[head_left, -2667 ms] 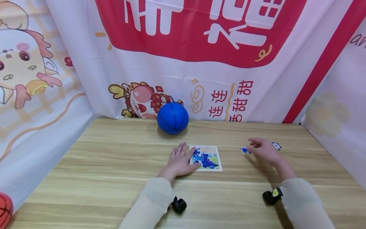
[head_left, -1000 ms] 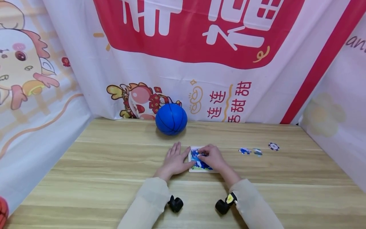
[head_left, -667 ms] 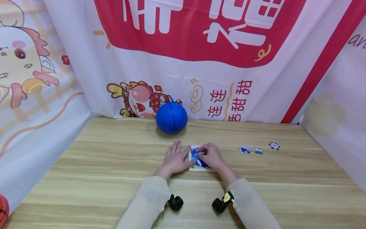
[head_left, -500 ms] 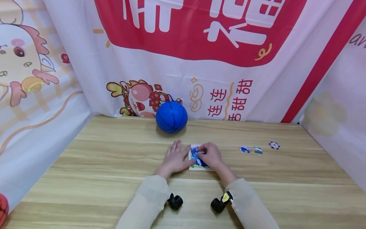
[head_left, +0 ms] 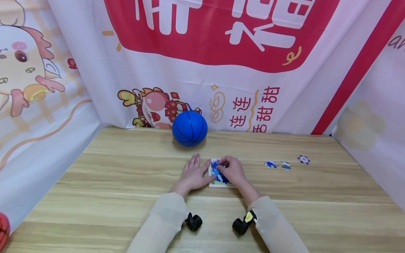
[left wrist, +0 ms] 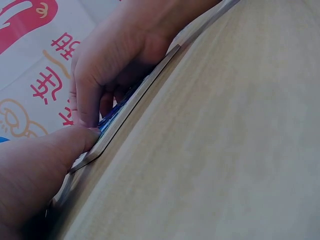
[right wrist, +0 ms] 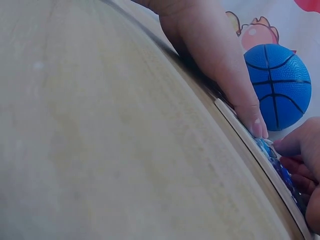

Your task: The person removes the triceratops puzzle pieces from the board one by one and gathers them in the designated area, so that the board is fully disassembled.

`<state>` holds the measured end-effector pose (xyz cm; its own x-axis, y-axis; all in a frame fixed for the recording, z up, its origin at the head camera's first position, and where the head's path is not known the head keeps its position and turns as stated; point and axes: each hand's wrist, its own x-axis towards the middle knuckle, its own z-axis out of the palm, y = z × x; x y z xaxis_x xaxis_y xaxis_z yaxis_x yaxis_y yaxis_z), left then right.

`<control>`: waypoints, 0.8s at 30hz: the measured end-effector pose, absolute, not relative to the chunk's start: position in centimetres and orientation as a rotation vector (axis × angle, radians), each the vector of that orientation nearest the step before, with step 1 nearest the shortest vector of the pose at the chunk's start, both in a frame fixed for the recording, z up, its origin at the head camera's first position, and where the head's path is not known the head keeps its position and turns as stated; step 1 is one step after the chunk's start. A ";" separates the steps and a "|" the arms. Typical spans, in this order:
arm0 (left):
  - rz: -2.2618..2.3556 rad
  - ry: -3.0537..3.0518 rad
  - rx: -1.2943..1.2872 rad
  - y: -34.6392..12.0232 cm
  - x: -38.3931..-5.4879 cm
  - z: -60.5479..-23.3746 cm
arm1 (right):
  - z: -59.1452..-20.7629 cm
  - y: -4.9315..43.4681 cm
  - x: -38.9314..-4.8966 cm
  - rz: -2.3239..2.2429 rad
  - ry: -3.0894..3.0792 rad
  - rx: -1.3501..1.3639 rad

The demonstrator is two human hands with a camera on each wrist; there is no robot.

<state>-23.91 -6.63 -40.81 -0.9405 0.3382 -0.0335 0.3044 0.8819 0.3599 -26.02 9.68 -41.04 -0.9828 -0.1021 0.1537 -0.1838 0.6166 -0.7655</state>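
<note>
A square jigsaw puzzle with a pale frame and a blue picture lies on the table. My left hand rests flat at its left side, fingers spread, with the thumb over the frame onto the picture. My right hand bends over the puzzle's upper right, thumb and index finger pinching a puzzle piece at the picture's surface; the fingers mostly hide that piece. To the right lie two loose pieces, a blue piece and a grey-green piece.
A blue ball with black lines sits behind the puzzle near the back curtain. A round blue-and-white chip lies beyond the loose pieces. Part of a red ball shows at the left edge.
My right hand has come left from beside the loose pieces to the puzzle, uncovering the grey-green piece. Over the last second it barely shifts there. My left hand stays in place.
</note>
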 end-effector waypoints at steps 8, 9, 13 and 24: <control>0.523 2.951 0.508 -6.7 -24.0 -40.9 | -40.9 9.6 -26.2 1.368 -2.761 0.261; 0.525 2.950 0.506 -6.7 -24.0 -40.9 | -40.9 9.6 -26.2 1.370 -2.769 0.273; 0.519 2.955 0.512 -6.7 -24.0 -40.9 | -40.9 9.9 -26.3 1.348 -2.798 0.312; 0.500 2.974 0.508 -6.6 -24.1 -41.1 | -40.9 10.0 -26.3 1.395 -2.750 0.291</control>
<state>-24.07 -6.59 -41.12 -0.9415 0.3360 -0.0265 0.3088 0.8916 0.3312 -26.34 10.02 -40.89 -0.9813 -0.1469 0.1241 -0.1869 0.5767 -0.7953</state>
